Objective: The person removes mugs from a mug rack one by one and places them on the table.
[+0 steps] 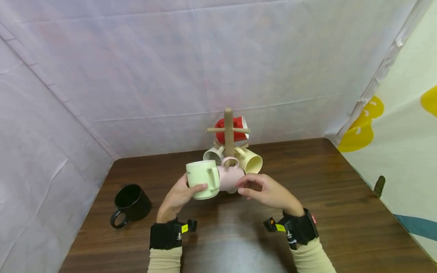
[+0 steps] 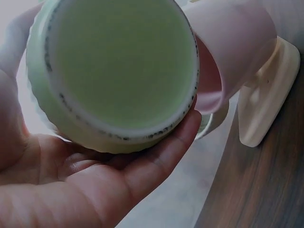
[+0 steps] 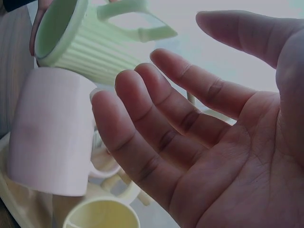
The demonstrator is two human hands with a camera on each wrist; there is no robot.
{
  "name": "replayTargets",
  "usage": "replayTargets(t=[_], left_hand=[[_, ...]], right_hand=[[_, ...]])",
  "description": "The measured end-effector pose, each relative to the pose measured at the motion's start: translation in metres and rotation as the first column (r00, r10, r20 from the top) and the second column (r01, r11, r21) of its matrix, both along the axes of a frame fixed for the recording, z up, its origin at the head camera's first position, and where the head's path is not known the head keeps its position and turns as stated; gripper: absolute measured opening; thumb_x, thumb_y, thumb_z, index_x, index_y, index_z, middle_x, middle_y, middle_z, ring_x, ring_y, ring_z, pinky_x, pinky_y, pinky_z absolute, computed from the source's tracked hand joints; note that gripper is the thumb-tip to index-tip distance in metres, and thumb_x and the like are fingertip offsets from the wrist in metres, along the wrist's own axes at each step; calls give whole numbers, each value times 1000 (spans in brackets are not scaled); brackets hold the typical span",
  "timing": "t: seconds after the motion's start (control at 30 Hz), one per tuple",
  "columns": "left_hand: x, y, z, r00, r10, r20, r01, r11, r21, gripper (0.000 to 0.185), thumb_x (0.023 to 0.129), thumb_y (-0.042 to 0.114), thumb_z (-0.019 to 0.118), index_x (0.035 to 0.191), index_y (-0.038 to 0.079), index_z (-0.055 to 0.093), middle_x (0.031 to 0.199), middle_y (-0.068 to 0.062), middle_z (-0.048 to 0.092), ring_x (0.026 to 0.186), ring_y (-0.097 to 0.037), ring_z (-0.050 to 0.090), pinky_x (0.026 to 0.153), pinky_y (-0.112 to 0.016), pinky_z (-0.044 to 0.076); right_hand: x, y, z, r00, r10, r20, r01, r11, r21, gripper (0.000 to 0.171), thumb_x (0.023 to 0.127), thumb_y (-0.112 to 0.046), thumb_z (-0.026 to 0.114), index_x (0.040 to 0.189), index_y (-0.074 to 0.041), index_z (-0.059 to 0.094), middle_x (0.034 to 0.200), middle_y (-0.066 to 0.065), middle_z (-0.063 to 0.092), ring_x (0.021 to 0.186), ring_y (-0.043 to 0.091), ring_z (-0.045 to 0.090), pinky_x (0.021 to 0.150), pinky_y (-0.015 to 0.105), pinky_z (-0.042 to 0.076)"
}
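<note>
Green mug [image 1: 203,179] gripped in left hand [image 1: 175,199] beside pink mug [image 1: 229,178] on wooden rack [image 1: 228,132]; right hand [image 1: 268,191] spread, empty. Best keep handle clear of pegs.

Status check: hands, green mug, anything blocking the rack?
Left hand grips green mug, upright, off the table. Right hand open, empty, beside pink mug. Pink mug hangs on mug tree, right next to the green one.

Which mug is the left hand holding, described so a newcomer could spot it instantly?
Start at the wooden mug tree at the back of the dark wooden table. In front of it, the left hand grips a pale green ribbed ceramic mug. Only it has vertical ridges; the pink mug beside it is smooth.
</note>
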State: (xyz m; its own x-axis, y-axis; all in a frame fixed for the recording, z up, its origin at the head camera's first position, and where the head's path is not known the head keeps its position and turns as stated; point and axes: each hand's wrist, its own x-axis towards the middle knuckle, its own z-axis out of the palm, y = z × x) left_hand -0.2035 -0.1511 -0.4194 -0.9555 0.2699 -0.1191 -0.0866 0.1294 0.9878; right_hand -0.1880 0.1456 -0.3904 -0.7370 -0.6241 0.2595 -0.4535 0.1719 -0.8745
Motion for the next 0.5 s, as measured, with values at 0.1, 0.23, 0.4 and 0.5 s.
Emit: replayTargets(t=[0.1, 0.23, 0.4, 0.5], left_hand=[[0, -1, -1, 1000, 9, 10, -9, 1000, -18, 71, 85, 24, 79, 144, 11, 41, 130, -14, 57, 111, -24, 60, 95, -38, 49], [1, -2, -2, 1000, 7, 24, -6, 1000, -29, 74, 83, 27, 81, 144, 14, 41, 130, -12, 57, 114, -25, 58, 96, -39, 48], [1, -4, -4, 999, -37, 15, 37, 999, -7, 74, 85, 24, 79, 146, 11, 38, 132, -14, 56, 114, -25, 58, 97, -39, 48], [2, -5, -4, 999, -38, 18, 38, 999, -9, 74, 85, 23, 80, 145, 12, 39, 131, -14, 56, 113, -24, 58, 96, -39, 49]], right_hand=[[2, -4, 0, 1000, 9, -6, -9, 1000, 7, 16, 95, -10, 65, 111, -6, 67, 95, 5, 69, 80, 13, 65, 68, 36, 58], [3, -7, 0, 1000, 11, -22, -11, 1000, 10, 16, 95, -11, 66, 111, -7, 67, 96, 5, 70, 82, 22, 66, 70, 35, 58], [3, -10, -1, 999, 18, -38, -18, 1000, 16, 15, 95, -11, 66, 110, -8, 68, 94, 7, 69, 81, 25, 66, 70, 32, 58], [3, -12, -2, 999, 21, -39, -20, 1000, 14, 15, 95, -11, 66, 110, -8, 68, 95, 11, 69, 81, 23, 66, 71, 32, 57]])
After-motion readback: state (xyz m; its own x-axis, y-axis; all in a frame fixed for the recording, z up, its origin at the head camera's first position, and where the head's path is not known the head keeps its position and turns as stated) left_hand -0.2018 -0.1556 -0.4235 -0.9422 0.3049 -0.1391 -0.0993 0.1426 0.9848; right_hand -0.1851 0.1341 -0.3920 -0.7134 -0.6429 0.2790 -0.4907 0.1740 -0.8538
